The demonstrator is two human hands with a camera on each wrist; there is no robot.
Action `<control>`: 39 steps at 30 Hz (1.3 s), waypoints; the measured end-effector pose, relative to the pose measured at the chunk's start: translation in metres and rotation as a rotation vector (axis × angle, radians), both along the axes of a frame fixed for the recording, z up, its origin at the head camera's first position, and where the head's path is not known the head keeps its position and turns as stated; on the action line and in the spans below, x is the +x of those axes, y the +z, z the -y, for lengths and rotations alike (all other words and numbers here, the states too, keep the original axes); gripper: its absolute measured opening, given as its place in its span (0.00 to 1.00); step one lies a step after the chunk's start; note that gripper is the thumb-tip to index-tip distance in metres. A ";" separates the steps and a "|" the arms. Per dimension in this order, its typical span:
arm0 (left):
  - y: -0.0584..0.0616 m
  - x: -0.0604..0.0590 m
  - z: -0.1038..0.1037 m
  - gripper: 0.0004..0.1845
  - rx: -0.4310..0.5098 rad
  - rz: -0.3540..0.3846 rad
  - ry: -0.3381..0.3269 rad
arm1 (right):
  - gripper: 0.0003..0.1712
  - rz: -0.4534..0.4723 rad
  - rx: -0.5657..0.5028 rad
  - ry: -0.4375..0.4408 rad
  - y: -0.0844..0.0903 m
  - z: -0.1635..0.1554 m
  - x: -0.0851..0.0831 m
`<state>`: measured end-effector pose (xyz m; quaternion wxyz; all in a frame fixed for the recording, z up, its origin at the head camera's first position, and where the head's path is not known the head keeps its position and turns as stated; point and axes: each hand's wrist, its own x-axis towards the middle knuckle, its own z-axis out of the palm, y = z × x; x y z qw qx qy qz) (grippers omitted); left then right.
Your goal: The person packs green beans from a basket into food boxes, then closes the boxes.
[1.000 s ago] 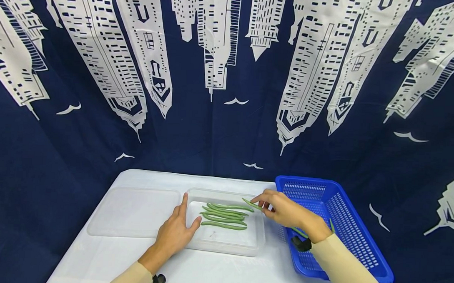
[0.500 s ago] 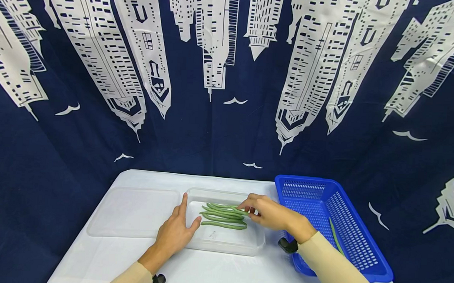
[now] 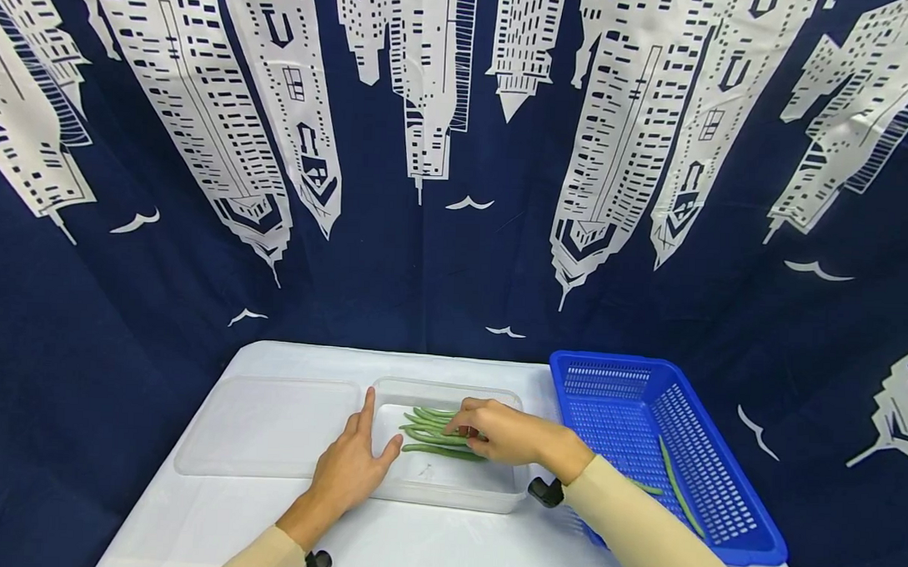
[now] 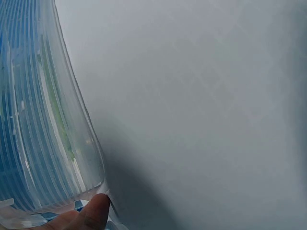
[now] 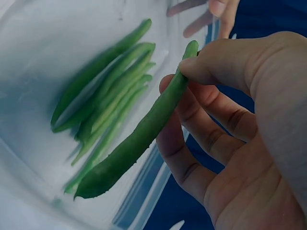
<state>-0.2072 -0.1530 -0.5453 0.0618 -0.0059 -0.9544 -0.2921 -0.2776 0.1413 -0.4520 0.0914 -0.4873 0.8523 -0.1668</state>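
Observation:
My right hand [image 3: 486,431] pinches a green bean [image 5: 139,136] between thumb and fingers and holds it over the clear plastic container [image 3: 447,488]. Several green beans [image 3: 437,437] lie in a row on the container's floor; the right wrist view shows those beans [image 5: 108,96] under the held one. My left hand [image 3: 350,463] rests flat with straight fingers against the container's left wall, its thumb on the rim. In the left wrist view a fingertip [image 4: 91,215] touches the clear container wall [image 4: 57,143].
A clear lid [image 3: 265,427] lies flat left of the container on the white table [image 3: 415,549]. A blue perforated basket [image 3: 709,509] stands at the right with a few green beans [image 3: 675,487] in it. A dark patterned curtain [image 3: 457,192] hangs behind.
My right hand has carried a bean from the basket's edge leftward, over the container, and lowered it toward the beans there. The left hand has stayed still.

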 end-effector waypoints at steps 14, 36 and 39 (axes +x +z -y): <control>0.001 0.000 -0.001 0.53 -0.007 -0.004 -0.005 | 0.19 0.019 0.065 0.038 -0.015 0.024 -0.008; 0.001 0.000 0.000 0.53 -0.006 -0.011 -0.011 | 0.19 0.059 0.096 0.051 -0.026 0.042 -0.015; 0.001 -0.001 -0.001 0.53 -0.005 -0.008 -0.011 | 0.19 0.062 0.092 0.053 -0.027 0.043 -0.016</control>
